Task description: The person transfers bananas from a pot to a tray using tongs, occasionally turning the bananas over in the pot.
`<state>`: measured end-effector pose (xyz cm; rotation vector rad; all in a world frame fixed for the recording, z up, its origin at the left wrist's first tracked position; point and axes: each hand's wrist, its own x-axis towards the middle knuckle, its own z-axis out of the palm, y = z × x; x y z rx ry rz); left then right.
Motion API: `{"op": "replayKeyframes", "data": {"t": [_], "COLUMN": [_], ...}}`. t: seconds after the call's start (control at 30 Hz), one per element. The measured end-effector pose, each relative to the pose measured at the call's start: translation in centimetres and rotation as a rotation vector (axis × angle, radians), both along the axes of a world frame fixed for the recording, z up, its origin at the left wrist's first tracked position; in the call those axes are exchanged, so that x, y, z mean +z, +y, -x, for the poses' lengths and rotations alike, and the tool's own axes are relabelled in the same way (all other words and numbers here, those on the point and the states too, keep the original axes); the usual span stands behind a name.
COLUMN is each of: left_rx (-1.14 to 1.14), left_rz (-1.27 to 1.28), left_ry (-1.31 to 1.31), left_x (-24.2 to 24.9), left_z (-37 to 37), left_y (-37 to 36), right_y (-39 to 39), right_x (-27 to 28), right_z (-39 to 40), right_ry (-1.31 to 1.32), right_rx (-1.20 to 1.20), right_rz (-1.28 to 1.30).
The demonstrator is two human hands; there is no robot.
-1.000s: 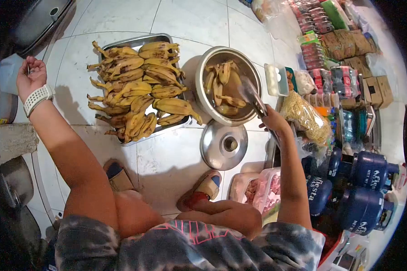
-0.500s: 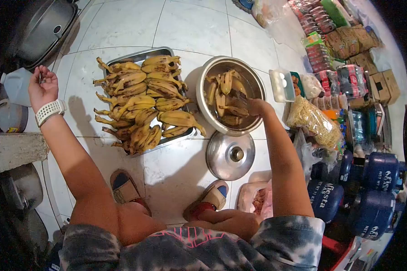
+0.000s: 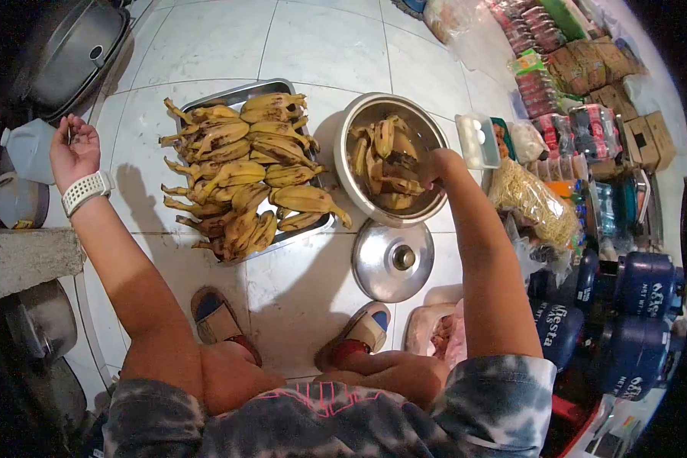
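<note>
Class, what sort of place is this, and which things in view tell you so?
Probably a kitchen or storeroom of a small shop or eatery: bananas heaped on a tray, several blue gas cylinders, and stacked packs of bottled drinks.

Tie-dyed grey shirt, pale perforated wristband, beige-and-blue slippers with dark edges.

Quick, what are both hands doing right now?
Left hand: open, fingers loosely curled, nothing visible in it.
Right hand: over the pot; grip too hidden to tell.
</note>
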<state>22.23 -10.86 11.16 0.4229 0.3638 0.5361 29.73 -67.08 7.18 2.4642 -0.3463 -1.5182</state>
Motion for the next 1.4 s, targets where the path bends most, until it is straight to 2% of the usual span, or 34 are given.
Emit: {"op": "replayKeyframes", "data": {"t": [0.1,0.2,0.23,0.33,0.37,0.5,0.6,0.63,0.7,0.77,0.83,0.9,1.0,1.1,1.23,1.4], "left_rx": [0.008,0.036,0.049,0.063,0.069,0.066,0.015,-0.006,-0.016,-0.018,-0.064,-0.079,-0.052,-0.025,0.016,-0.041], "left_rz": [-0.027,-0.070,-0.055,-0.050,-0.052,-0.034,-0.022,-0.025,-0.037,-0.061,-0.033,-0.026,-0.039,-0.039,-0.043,-0.046], "left_ry": [0.025,0.026,0.028,0.038,0.039,0.053,0.047,0.042,0.043,0.049,0.034,0.039,0.068,0.066,0.079,0.011], "left_x": [0.2,0.1,0.3,0.0,-0.2,-0.6,-0.9,-1.0,-1.1,-0.8,-1.1,-1.0,-0.8,-0.5,-0.2,-0.4], "left_z": [0.0,0.2,0.4,0.6,0.5,0.2,-0.2,-0.4,-0.6,-0.7,-0.8,-0.9,-0.7,-0.4,-0.2,0.1], "left_y": [-0.1,0.1,0.0,0.4,0.5,0.4,-0.1,-0.3,-0.8,-1.8,-1.5,-1.3,-1.7,-1.7,-1.3,0.2], "right_y": [0.4,1.9,-0.6,-4.4,-5.3,-5.2,-4.6,-3.1,-6.4,-6.0,-3.7,-3.3,-2.1,-1.8,-3.4,-3.7], "right_x": [0.3,4.7,2.7,0.9,0.9,2.1,2.9,3.4,-0.7,-1.9,-2.2,-3.6,-1.8,-0.7,-1.9,-1.5], "right_z": [-0.4,3.7,2.3,1.6,2.0,2.3,3.2,3.5,2.0,2.1,1.8,0.7,0.8,2.5,3.8,5.9], "right_ry": [0.130,-0.409,-0.324,-0.245,-0.310,-0.217,-0.314,-0.335,-0.338,-0.450,-0.393,-0.439,-0.328,-0.289,-0.360,-0.467], "right_rx": [0.266,-0.203,-0.021,-0.023,-0.041,-0.012,-0.017,-0.128,0.007,-0.152,0.005,0.259,-0.019,-0.483,-0.683,-0.676], "right_rz": [0.019,-0.387,-0.237,-0.115,-0.149,-0.068,-0.343,-0.295,-0.358,-0.499,-0.372,-0.320,-0.401,-0.544,-0.567,-0.701]}}
